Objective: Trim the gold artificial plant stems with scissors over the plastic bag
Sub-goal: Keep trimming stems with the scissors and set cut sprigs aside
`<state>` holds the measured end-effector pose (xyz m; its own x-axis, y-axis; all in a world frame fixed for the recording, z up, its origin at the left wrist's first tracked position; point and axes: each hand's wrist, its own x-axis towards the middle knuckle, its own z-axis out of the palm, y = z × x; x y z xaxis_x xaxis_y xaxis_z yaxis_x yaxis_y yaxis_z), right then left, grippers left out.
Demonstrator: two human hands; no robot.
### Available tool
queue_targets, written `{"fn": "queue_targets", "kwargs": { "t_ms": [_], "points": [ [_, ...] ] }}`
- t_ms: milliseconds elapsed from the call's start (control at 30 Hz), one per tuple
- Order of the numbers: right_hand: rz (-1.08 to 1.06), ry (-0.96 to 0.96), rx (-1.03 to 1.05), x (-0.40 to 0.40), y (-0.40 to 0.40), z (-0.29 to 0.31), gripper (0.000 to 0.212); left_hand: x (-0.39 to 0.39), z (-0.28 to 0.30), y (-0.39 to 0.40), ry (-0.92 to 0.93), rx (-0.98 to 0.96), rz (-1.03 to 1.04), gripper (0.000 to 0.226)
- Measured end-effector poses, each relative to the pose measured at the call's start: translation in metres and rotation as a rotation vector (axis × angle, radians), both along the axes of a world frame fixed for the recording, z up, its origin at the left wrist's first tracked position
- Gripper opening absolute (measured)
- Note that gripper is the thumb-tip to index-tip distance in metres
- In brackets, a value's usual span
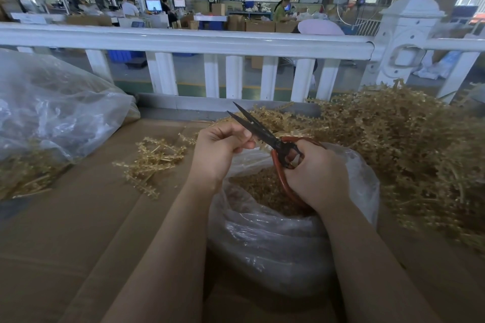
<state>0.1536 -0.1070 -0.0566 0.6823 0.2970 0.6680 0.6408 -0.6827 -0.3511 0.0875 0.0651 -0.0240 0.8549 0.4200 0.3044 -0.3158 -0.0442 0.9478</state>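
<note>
Head view: left hand (pixel 220 149) pinches a gold stem (pixel 262 143) just beside the scissors (pixel 265 135), blades parted, gripped by the right hand (pixel 315 173), above the plastic bag (pixel 275 238).

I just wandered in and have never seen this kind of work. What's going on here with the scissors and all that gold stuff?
A person is trimming gold artificial plant stems. The right hand grips red-handled scissors, blades open and pointing away. The left hand pinches a stem piece beside the blades. Both are above an open plastic bag holding gold cuttings. A big pile of stems lies to the right, and a small bunch on the cardboard to the left.
</note>
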Motion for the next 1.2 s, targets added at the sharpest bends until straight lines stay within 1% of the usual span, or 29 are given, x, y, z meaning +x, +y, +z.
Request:
{"fn": "queue_targets", "kwargs": {
  "t_ms": [100,200,300,367,467,533,600,633,700,767,800,867,933,967,1067,1200],
  "points": [
    [0.005,-0.001,0.006,0.001,0.000,0.000,0.048,-0.001,0.000,0.000,0.000,-0.010,-0.007,0.017],
    [0.015,0.005,0.003,-0.002,0.001,0.001,0.045,0.000,0.002,-0.003,0.031,-0.046,-0.037,0.022],
    [0.037,0.033,0.003,-0.005,0.000,0.002,0.043,0.003,0.004,-0.004,0.042,-0.239,-0.049,0.021],
    [0.073,0.074,0.031,-0.006,0.000,0.002,0.045,0.003,0.004,-0.002,0.022,-0.367,-0.054,0.021],
    [0.134,0.111,0.135,-0.008,0.000,0.003,0.045,0.000,0.004,0.003,-0.009,-0.540,-0.083,0.025],
    [0.161,0.142,0.202,-0.008,0.000,0.004,0.037,0.000,0.005,0.006,-0.020,-0.643,-0.116,0.027],
    [0.165,0.194,0.237,-0.008,-0.001,0.004,0.024,0.000,0.005,0.007,-0.018,-0.685,-0.130,0.028],
    [0.168,0.214,0.249,-0.008,-0.001,0.005,0.020,0.001,0.005,0.008,-0.014,-0.685,-0.130,0.028],
    [0.194,0.231,0.274,-0.008,-0.001,0.005,0.020,0.001,0.005,0.007,-0.011,-0.691,-0.124,0.028],
    [0.217,0.222,0.263,-0.009,-0.002,0.005,0.024,0.003,0.006,0.006,-0.027,-0.746,-0.099,0.026],
    [0.226,0.216,0.243,-0.010,-0.002,0.005,0.027,0.004,0.006,0.006,-0.042,-0.795,-0.077,0.024],
    [0.237,0.213,0.222,-0.011,-0.002,0.006,0.025,0.003,0.006,0.010,-0.091,-0.930,-0.025,0.022],
    [0.224,0.247,0.250,-0.010,-0.002,0.005,0.023,0.001,0.004,0.016,-0.143,-1.069,0.022,0.025],
    [0.219,0.277,0.274,-0.008,-0.002,0.005,0.021,0.000,0.004,0.019,-0.155,-1.100,0.035,0.026],
    [0.268,0.380,0.387,-0.006,-0.003,0.006,0.016,-0.001,0.003,0.022,-0.162,-1.063,0.037,0.026],
    [0.365,0.473,0.534,-0.007,-0.003,0.009,0.022,0.003,0.005,0.014,-0.146,-0.909,0.041,0.022]
  ]
}}
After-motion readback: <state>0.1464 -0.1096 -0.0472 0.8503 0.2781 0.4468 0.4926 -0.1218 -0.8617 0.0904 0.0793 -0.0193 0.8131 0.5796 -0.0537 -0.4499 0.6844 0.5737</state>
